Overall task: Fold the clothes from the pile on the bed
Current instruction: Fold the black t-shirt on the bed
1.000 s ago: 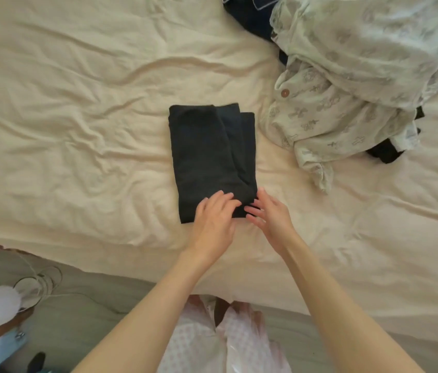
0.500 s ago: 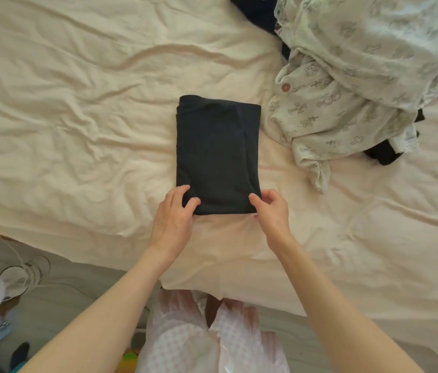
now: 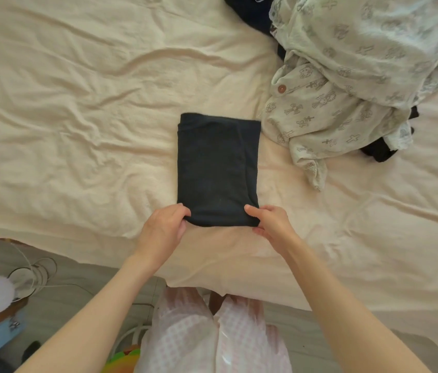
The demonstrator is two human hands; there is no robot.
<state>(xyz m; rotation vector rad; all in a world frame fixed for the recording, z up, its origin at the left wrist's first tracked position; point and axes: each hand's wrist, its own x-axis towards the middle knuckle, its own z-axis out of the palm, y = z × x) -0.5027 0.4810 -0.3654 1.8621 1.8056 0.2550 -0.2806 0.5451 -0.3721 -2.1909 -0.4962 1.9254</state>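
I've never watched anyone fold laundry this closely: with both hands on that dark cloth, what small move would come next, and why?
Probably lifting the near edge and folding it away, toward the far edge. The dark garment already lies as a neat narrow rectangle on the bed sheet, and the left hand and right hand pinch its two near corners. The patterned pile waits, unfolded.

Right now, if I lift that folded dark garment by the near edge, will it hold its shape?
Probably not. The folded dark garment looks like soft knit cloth in loose layers, so it would likely droop and unfold. The left hand and right hand pinch only its near corners. It seems light; supporting it from beneath should work better.
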